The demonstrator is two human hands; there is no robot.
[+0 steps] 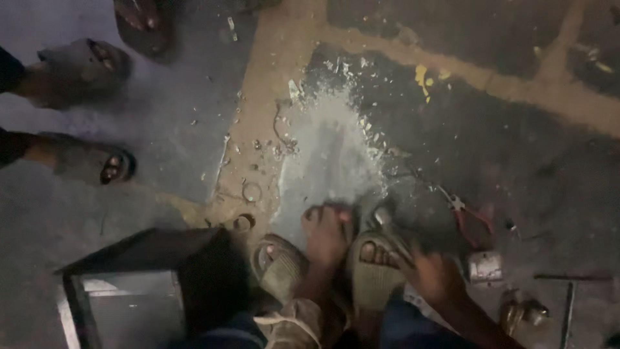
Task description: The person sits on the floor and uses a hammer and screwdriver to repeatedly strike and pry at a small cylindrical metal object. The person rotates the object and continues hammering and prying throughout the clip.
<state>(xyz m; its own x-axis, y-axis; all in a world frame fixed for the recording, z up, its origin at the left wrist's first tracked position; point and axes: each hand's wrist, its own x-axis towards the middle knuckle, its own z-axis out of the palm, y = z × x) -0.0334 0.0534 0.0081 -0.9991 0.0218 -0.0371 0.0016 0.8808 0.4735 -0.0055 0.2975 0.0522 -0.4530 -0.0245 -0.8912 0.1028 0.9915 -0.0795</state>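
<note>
I see my left hand pressed flat, fingers spread, on the dusty floor as if bracing, while my right hand seems closed round a blurred metal tool beside red pliers.

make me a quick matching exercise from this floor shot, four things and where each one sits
Things:
1. red-handled pliers
2. dark metal box
3. left hand
4. white dust patch

Places:
A. lower left corner of the view
B. pressed flat on the floor between the two sandalled feet
C. on the floor right of the right hand
D. spread across the middle of the floor

Pairs: 1-C, 2-A, 3-B, 4-D
</note>
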